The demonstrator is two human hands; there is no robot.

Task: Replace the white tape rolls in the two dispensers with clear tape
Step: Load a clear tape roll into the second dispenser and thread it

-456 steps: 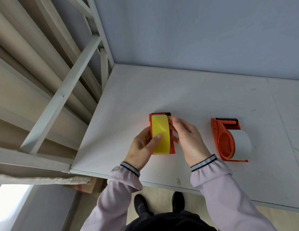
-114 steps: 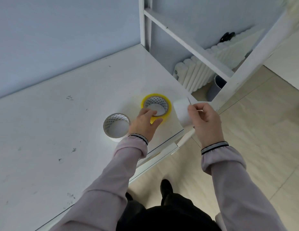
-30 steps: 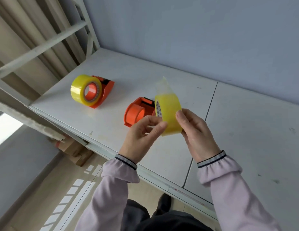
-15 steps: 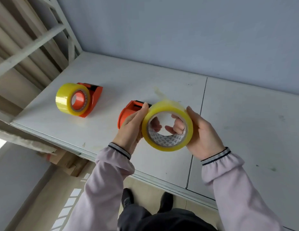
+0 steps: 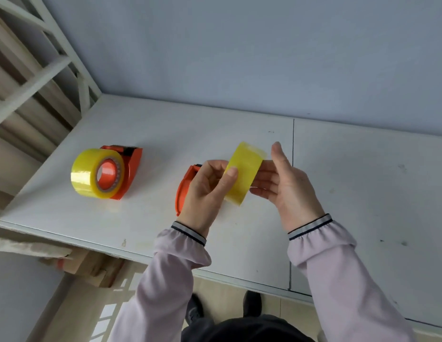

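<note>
Both hands hold a yellowish clear tape roll (image 5: 244, 172) edge-on above the white table (image 5: 350, 193). My left hand (image 5: 207, 191) pinches its near side with the thumb on the tape face. My right hand (image 5: 286, 181) supports it from the right, fingers reaching into its core. Directly behind my left hand lies an orange dispenser (image 5: 184, 186), mostly hidden, with no roll visible on it. Further left another orange dispenser (image 5: 131, 164) lies on its side with a clear yellowish roll (image 5: 91, 176) mounted on its hub.
A white metal frame (image 5: 42, 67) rises at the table's left end. Cardboard (image 5: 91, 267) sits under the table's front edge. A seam (image 5: 292, 193) splits the tabletop into two panels. My shoes (image 5: 252, 302) stand on the floor below.
The roll has turned from showing its open core to edge-on, and sits slightly further from me, still over the bare dispenser. My view has shifted a little.
</note>
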